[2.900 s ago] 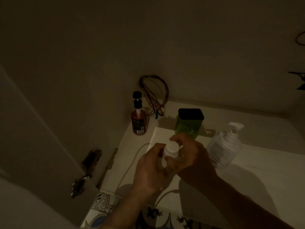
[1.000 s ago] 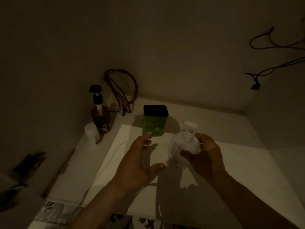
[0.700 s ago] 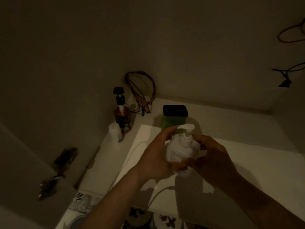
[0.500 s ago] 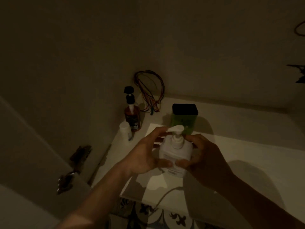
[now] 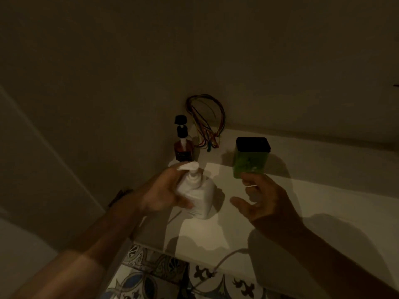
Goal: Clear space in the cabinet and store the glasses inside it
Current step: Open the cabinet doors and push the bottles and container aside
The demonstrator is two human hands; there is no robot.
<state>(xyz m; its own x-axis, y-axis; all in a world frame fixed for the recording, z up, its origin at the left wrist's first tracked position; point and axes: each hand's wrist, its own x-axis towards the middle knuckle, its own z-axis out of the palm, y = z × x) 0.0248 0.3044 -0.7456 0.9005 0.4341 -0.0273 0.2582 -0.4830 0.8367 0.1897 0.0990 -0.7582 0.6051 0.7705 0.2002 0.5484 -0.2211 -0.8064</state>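
I look into a dim cabinet with a white shelf (image 5: 313, 190). My left hand (image 5: 164, 190) grips a white pump bottle (image 5: 198, 195) near the shelf's left side, a little in front of the brown bottle (image 5: 183, 147). My right hand (image 5: 261, 197) hangs open to the right of the pump bottle, fingers spread, holding nothing, just below a green container with a black lid (image 5: 250, 157). A small white bottle is hidden behind my left hand. No glasses are in view.
A bundle of coloured wires (image 5: 207, 119) hangs in the back left corner. The cabinet door (image 5: 43, 169) stands open at the left. A white cable (image 5: 224, 260) droops over the shelf's front edge above patterned floor tiles (image 5: 164, 277). The shelf's right half is bare.
The pump bottle has gone from both hands to my left hand alone and moved left toward the brown bottle. My right hand let go and opened.
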